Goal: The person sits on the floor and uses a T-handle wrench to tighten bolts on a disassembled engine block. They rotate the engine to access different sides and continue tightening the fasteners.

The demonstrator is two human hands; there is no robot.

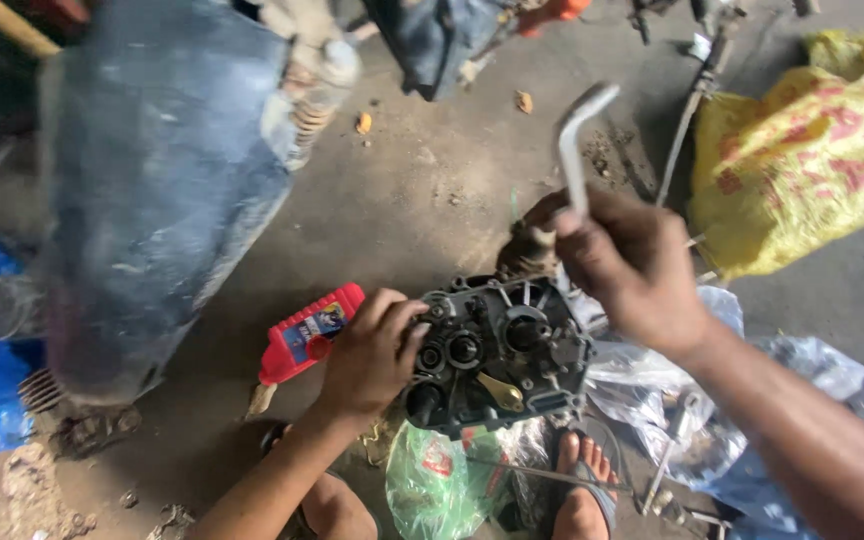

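A dark metal engine block (497,355) with round openings sits on the concrete floor in front of me. My left hand (372,355) grips its left side and steadies it. My right hand (632,265) is closed around the shaft of a bent silver wrench (574,140), whose angled handle sticks up and away from me. The wrench's lower end meets the top edge of the engine block, hidden behind my fingers.
A red plastic bottle (307,332) lies left of the block. A yellow sack (802,155) sits at the right, clear plastic bags (752,400) and a green bag (432,480) near my sandalled foot (582,490). A person's jeans-clad leg (157,190) fills the left.
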